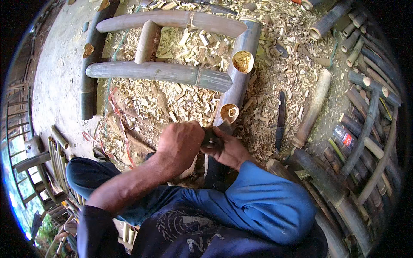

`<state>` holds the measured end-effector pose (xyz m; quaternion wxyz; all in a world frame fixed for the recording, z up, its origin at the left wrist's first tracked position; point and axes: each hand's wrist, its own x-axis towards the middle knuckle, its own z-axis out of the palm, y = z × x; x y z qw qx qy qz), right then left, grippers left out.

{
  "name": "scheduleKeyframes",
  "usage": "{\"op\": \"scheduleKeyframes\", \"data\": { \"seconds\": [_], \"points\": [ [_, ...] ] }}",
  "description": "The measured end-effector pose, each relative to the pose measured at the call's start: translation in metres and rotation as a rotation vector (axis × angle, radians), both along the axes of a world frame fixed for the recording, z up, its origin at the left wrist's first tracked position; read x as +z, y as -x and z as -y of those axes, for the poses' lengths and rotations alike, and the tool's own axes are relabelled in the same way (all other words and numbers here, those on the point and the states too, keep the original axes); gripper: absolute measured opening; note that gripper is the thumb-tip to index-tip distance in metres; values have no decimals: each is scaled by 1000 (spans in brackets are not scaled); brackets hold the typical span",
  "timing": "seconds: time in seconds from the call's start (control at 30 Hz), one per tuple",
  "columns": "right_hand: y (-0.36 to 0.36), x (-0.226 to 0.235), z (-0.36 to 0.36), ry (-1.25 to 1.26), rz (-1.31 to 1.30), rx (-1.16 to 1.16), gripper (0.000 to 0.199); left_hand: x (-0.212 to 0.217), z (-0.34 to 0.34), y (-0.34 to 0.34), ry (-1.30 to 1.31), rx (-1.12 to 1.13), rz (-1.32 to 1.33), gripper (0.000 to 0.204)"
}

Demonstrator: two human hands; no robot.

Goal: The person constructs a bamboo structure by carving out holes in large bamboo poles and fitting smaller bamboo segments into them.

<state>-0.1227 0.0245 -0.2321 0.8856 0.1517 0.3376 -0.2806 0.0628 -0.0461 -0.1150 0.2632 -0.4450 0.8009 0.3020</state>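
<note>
My left hand (180, 141) is closed in a fist, pressed against the dark part of a bladed tool (225, 126). From the other side, the fingers of my right hand (230, 150) wrap round the same tool; its grey blade tip pokes out above them. Most of the tool is hidden by both hands. Just past the tip lies a thick bamboo pole (238, 88) with two round holes cut in its side, the nearer one holding a curled shaving. Its near end runs under my hands, between my legs. Two bamboo rails (159, 74) join it to another holed pole (88, 92) at the left.
Pale bamboo chips (266, 103) cover the ground around the frame. A dark-handled knife (280, 120) lies right of the holed pole, beside a loose bamboo length (316, 105). Stacked bamboo (340, 198) and a plastic bottle (343, 135) are at the right. Red string (124, 137) lies at the left.
</note>
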Motion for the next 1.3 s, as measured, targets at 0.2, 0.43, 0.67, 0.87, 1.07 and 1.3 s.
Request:
{"op": "scheduleKeyframes", "data": {
  "seconds": [0.2,0.43,0.67,0.87,1.07,1.3],
  "points": [
    [-1,-18,-11,42,55,-171,27,-12,48,-14,-235,-35,-129,21],
    [35,-11,13,139,-345,343,22,-96,-93,7,-410,503,-298,40],
    [44,-5,9,360,-782,787,34,-76,-133,54,-406,1023,-433,56],
    [-6,-23,14,206,-518,363,34,-118,-100,-25,-336,993,-248,52],
    [-27,-12,23,191,-178,-121,24,-58,11,-31,63,441,28,17],
    [-12,-33,18,60,151,-524,30,0,59,58,303,-127,191,9]
  ]
}}
